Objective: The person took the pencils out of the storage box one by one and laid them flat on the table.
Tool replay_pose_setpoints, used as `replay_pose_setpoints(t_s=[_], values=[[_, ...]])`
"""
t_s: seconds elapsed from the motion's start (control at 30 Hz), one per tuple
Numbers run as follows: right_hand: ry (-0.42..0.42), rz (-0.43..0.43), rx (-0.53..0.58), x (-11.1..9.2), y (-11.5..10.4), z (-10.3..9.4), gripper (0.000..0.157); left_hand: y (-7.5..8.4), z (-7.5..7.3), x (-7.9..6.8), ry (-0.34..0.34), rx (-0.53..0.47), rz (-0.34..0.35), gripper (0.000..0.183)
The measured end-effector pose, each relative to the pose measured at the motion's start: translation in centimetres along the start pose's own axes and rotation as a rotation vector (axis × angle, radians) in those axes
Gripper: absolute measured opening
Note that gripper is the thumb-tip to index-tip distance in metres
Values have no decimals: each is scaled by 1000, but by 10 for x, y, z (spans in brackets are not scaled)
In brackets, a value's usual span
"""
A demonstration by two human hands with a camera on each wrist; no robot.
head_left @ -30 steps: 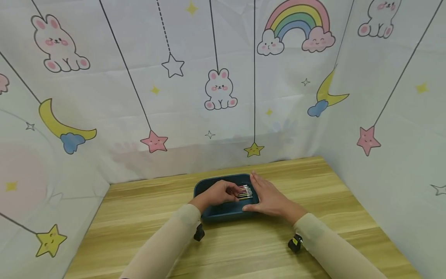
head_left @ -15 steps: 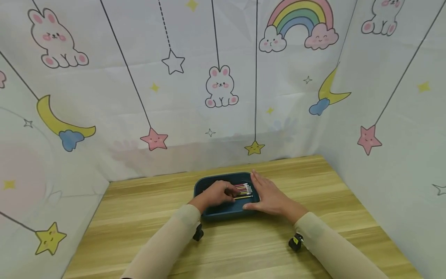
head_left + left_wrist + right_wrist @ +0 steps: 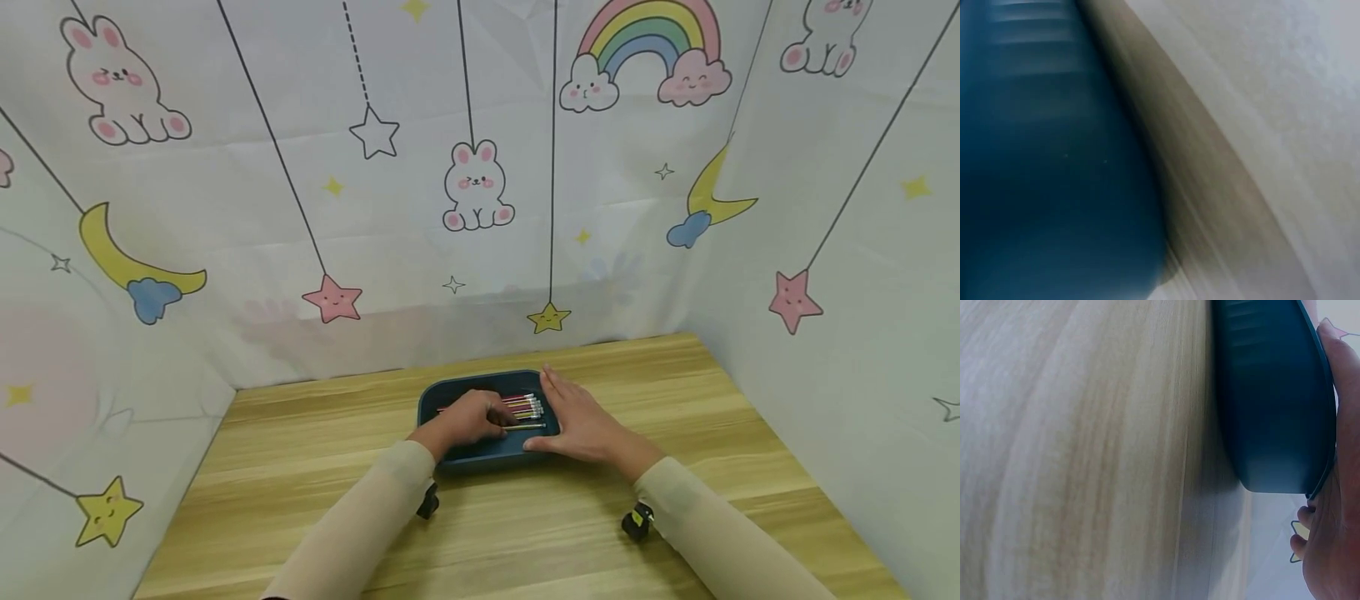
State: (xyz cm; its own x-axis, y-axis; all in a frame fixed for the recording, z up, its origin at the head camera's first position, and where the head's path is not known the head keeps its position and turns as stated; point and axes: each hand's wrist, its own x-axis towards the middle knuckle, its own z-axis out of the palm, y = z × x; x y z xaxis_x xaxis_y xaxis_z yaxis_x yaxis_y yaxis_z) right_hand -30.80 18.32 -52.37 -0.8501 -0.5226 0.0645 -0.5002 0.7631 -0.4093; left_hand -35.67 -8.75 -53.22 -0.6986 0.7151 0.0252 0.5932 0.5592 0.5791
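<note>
A dark blue tray (image 3: pixel 487 461) lies on the table with several striped pencils (image 3: pixel 525 406) side by side inside, their white-tipped ends toward the right. My left hand (image 3: pixel 468 417) reaches in over the near rim and pinches one yellowish pencil (image 3: pixel 528 427) that lies apart on the near side of the bunch. The hand covers the pencils' left parts. My right hand (image 3: pixel 581 421) rests against the tray's right end, fingers straight along it and thumb on the near rim. In the right wrist view the thumb (image 3: pixel 1342 359) lies along the tray's rim.
The wood-grain table (image 3: pixel 315 475) extends around the tray. A white cloth (image 3: pixel 405 250) printed with rabbits, stars and moons hangs behind it and at both sides. A small black wrist camera (image 3: pixel 637 521) sits under the right sleeve, another (image 3: pixel 427 502) under the left.
The yellowish pencil has come away from the bunch toward the near side, with my left hand's fingers drawing it. The right hand stays on the tray. The head view has shifted slightly.
</note>
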Motion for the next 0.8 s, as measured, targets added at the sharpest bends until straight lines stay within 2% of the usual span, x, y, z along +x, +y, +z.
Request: replay_pose_setpoints(t_s=[0.33,0.5,0.8], values=[[2,-6,-8,1,1,1,126,3,0,1,-9,138,26,16],[-8,-4,-13,1,2,1,126,9,-2,0,-11,205,42,15],[-6,-7,-9,0,1,1,127,8,-1,0,4,175,53,16]])
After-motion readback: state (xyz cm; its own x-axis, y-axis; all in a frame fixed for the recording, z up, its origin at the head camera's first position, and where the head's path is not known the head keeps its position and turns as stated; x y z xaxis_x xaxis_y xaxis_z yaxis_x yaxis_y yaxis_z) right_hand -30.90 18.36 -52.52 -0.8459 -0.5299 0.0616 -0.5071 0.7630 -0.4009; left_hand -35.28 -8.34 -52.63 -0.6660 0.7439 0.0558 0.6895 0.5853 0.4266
